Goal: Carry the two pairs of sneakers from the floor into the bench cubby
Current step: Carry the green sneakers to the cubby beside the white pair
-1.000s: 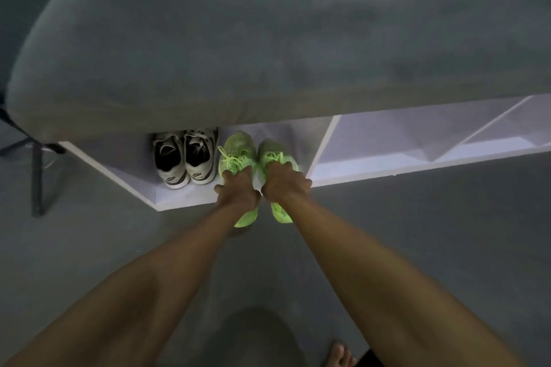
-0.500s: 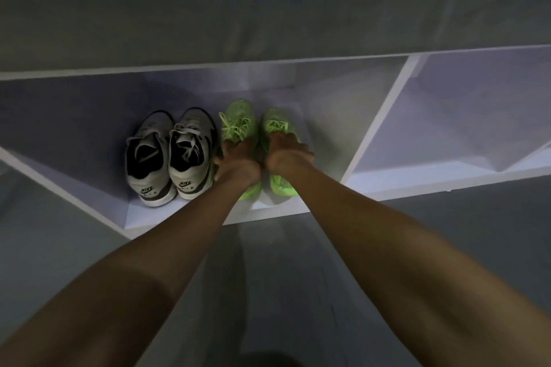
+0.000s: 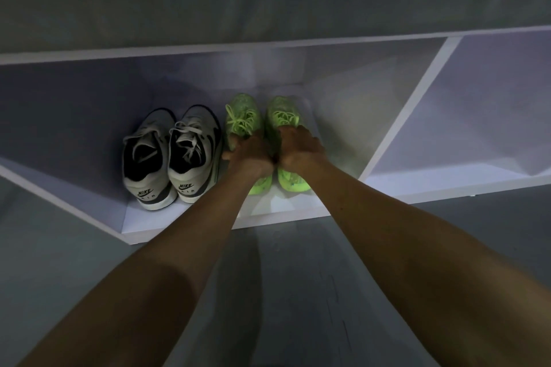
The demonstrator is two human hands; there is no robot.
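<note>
Two bare arms are reaching into a white bench cubby (image 3: 179,219) at the frame's centre. The left hand (image 3: 249,156) and right hand (image 3: 299,149) are each gripping one green sneaker (image 3: 243,116), resting just right of grey sneakers (image 3: 171,158) sitting heels outward.

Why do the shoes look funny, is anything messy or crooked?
Nothing stands out. The grey sneakers and green sneakers sit side by side in the cubby, toes pointing in. The left hand and right hand each grip a green one.
</note>
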